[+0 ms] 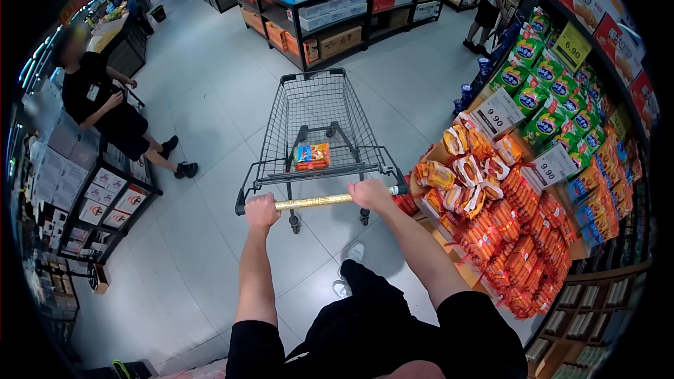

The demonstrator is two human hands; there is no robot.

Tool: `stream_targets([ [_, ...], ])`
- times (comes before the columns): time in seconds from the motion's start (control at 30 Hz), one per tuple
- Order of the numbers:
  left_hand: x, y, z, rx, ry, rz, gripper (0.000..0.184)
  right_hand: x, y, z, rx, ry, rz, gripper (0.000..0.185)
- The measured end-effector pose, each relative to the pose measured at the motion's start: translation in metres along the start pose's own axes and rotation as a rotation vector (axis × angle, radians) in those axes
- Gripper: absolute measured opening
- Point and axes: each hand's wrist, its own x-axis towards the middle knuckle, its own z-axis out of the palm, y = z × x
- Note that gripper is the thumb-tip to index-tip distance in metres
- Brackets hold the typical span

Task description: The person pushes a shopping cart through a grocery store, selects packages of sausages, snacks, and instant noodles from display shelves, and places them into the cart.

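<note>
Black sleeves [256, 347] [481, 330] lie nearest, hands [262, 210] [370, 195] gripping the cart handle [316, 201] behind probable snacks [312, 156].

Head view: the only one, worn above and behind the left hand [262, 210] and right hand [368, 195], facing forward and down
Handle [312, 202]: near mid-frame, between the hands
Sleeves [481, 330]: closer to the lens, behind the hands
Shelves [340, 27]: farther off, ahead of the hands
Edges: wide, curved, dark-cornered

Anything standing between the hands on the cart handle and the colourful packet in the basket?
Yes: a dark rear frame crosses between the packet and both the left hand and right hand on the handle.
</note>
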Motion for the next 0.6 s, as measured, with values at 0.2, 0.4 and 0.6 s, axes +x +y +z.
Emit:
stream_targets([
  [0.2, 0.046, -0.003, 0.012, -0.037, -0.03, 0.038, 0.011, 0.029, 0.009, -0.016, 0.052, -0.021, 0.055, 0.062],
  [0.4, 0.096, 0.0, 0.018, -0.069, -0.035, 0.045, 0.007, 0.066, 0.025, -0.041, 0.066, -0.048, 0.052, 0.063],
  [0.6, 0.133, -0.001, 0.03, -0.07, 0.077, 0.069, 0.011, 0.108, 0.041, -0.051, 0.039, 0.001, 0.012, 0.06],
])
